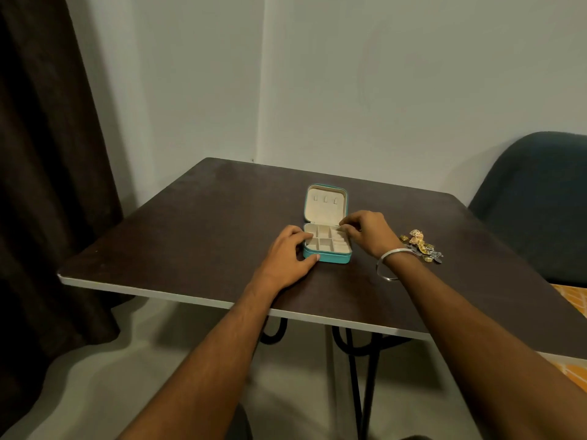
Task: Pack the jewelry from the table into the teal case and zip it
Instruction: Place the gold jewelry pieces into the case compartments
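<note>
A: What is seen first, nearest the edge of the worktop?

B: The left hand is seen there. The near left corner of the case is held by it, with the thumb pressed on the front wall and the fingers curled on the left side.

A: And the right hand?

B: It is laid at the right rim of the case. The fingers are bent close together, as if something small is pinched. What is held, if anything, cannot be told. A bangle is worn on that wrist.

A: Is the case open?

B: Yes. The lid is stood up at the back. Little boxes are seen in the tray, and they look bare.

A: Where is the jewelry?

B: It is piled on the worktop, near the case, to the right of it. None is seen packed yet.

A: How should it be picked up?

B: The pieces are likely light, small and slippery, and some could be bent. One piece at a time is best pinched by its firm part. The case is likely light too, so it should be held down.

A: What is behind?

B: A chair and a curtain are seen.
</note>
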